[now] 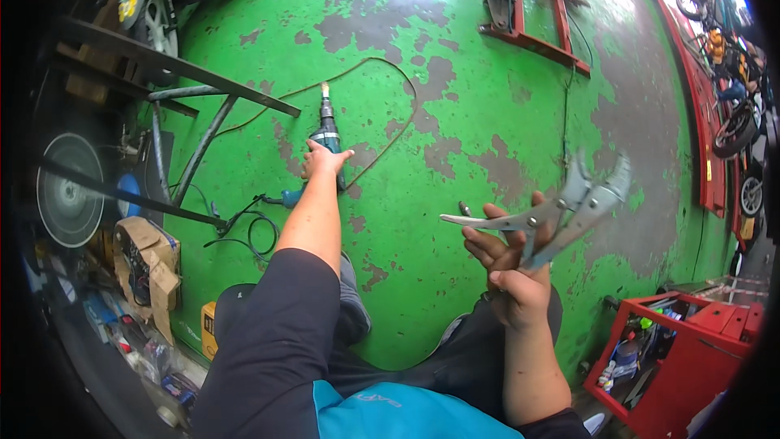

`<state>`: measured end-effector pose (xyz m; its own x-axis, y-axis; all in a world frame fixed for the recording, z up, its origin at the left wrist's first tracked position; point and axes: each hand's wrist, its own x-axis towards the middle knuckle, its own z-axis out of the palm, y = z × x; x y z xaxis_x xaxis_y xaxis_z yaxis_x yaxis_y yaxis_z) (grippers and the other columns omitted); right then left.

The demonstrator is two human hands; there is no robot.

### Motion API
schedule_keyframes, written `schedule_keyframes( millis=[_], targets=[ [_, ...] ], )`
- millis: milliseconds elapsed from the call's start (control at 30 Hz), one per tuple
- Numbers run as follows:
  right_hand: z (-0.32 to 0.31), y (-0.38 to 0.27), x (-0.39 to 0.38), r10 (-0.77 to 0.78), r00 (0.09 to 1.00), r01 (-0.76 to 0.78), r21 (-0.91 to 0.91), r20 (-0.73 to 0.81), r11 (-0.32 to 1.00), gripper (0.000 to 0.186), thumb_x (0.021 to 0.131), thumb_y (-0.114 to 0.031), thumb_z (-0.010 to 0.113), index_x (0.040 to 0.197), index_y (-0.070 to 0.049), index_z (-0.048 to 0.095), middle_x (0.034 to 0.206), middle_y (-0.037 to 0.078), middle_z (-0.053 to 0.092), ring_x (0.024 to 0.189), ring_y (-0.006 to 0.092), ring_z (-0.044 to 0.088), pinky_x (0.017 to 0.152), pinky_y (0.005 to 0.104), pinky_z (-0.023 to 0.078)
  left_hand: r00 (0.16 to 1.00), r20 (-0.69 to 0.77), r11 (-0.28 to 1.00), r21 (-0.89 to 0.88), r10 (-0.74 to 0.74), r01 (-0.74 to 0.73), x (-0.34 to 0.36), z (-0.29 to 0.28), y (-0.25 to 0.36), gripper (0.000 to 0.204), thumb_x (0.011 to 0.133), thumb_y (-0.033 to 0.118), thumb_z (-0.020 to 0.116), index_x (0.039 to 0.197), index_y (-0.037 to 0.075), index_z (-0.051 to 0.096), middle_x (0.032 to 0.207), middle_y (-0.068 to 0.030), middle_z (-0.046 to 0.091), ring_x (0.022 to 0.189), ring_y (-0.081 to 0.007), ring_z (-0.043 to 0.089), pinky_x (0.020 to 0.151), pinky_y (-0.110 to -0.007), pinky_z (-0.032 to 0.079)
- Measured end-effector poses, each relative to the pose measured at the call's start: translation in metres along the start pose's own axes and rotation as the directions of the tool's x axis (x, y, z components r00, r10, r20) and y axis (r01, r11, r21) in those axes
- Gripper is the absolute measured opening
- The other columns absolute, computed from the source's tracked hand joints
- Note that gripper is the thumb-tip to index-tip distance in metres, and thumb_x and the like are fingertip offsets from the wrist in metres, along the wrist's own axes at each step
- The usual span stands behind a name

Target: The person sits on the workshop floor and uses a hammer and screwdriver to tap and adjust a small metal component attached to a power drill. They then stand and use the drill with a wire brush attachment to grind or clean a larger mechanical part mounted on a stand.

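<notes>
My left hand (pixel 323 163) reaches forward and grips the body of a dark teal power drill (pixel 326 132) that lies on the floor, its chuck pointing away from me. A short pale bit or tip (pixel 326 91) shows in the chuck. In front of my right knee, my right hand (pixel 520 276) holds a pair of silver locking pliers (pixel 561 210) up off the floor. The jaws of the pliers face up and to the right, slightly blurred, and one handle sticks out to the left past my fingers. A small dark piece (pixel 464 209) lies on the floor beyond that handle.
A brown cord (pixel 413 97) loops around the drill. Dark metal legs of a stand (pixel 195 73) and a grinding disc (pixel 71 189) are on the left, above a torn cardboard box (pixel 154 268). A red cart (pixel 682 358) is at lower right; a red frame (pixel 536 45) stands ahead.
</notes>
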<state>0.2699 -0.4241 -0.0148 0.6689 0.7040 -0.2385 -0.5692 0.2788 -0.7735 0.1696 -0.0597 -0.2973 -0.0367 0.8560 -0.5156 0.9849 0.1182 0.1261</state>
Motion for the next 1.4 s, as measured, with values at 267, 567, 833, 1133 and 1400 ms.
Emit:
schedule_keyframes(
  millis=[267, 567, 833, 1133, 1400],
  targets=[
    [-0.043, 0.003, 0.001, -0.036, 0.999, 0.03, -0.186, -0.026, 0.982, 0.098, 0.072, 0.002, 0.056, 0.162, -0.013, 0.021, 0.143, 0.026, 0.053, 0.125, 0.0436, 0.062, 0.109, 0.0537, 0.047, 0.996, -0.057, 0.996, -0.043, 0.07, -0.072, 0.018, 0.007, -0.005, 0.11, 0.062, 0.044, 0.095, 0.145, 0.005, 0.034, 0.134, -0.0228, 0.062, 0.121, -0.0394, 0.064, 0.1, -0.049, 0.055],
    [-0.035, -0.006, 0.036, 0.079, 0.997, -0.071, -0.281, 0.015, 0.957, 0.101, 0.063, -0.012, 0.053, 0.16, -0.002, 0.025, 0.133, 0.024, 0.059, 0.134, 0.0366, 0.052, 0.11, 0.0502, 0.043, 0.829, -0.182, 0.828, -0.107, 0.528, -0.551, -0.075, 0.01, -0.03, 0.111, 0.061, 0.035, 0.093, 0.149, 0.003, 0.034, 0.132, -0.0243, 0.059, 0.118, -0.0422, 0.062, 0.102, -0.047, 0.053],
    [-0.088, -0.028, 0.083, 0.187, 0.981, -0.114, -0.612, 0.056, 0.782, 0.075, 0.08, 0.005, 0.042, 0.154, -0.006, 0.039, 0.131, 0.016, 0.063, 0.124, 0.0303, 0.064, 0.107, 0.0431, 0.05, 0.759, 0.044, 0.75, 0.126, 0.65, -0.65, -0.166, 0.072, -0.062, 0.11, 0.065, 0.034, 0.092, 0.156, 0.01, 0.034, 0.136, -0.0191, 0.055, 0.127, -0.0376, 0.054, 0.107, -0.057, 0.048],
    [-0.178, 0.063, 0.091, 0.734, 0.648, -0.259, -0.965, -0.205, -0.041, 0.055, 0.084, -0.015, 0.064, 0.137, -0.003, 0.056, 0.101, 0.017, 0.071, 0.091, 0.0287, 0.068, 0.078, 0.0433, 0.053, 0.775, 0.022, 0.753, 0.223, 0.632, -0.62, -0.196, 0.103, -0.122, 0.106, 0.067, 0.03, 0.092, 0.155, 0.012, 0.035, 0.134, -0.0137, 0.053, 0.13, -0.0348, 0.052, 0.113, -0.062, 0.041],
    [-0.152, 0.132, 0.108, 0.805, 0.59, 0.039, -0.993, -0.065, -0.11, 0.053, 0.087, -0.017, 0.064, 0.138, -0.003, 0.055, 0.106, 0.022, 0.07, 0.096, 0.0331, 0.069, 0.084, 0.0453, 0.053, 0.843, 0.128, 0.821, 0.191, 0.522, -0.538, -0.192, 0.093, -0.132, 0.107, 0.069, 0.033, 0.092, 0.157, 0.012, 0.035, 0.137, -0.0172, 0.057, 0.125, -0.0352, 0.06, 0.106, -0.056, 0.05]
  ],
)
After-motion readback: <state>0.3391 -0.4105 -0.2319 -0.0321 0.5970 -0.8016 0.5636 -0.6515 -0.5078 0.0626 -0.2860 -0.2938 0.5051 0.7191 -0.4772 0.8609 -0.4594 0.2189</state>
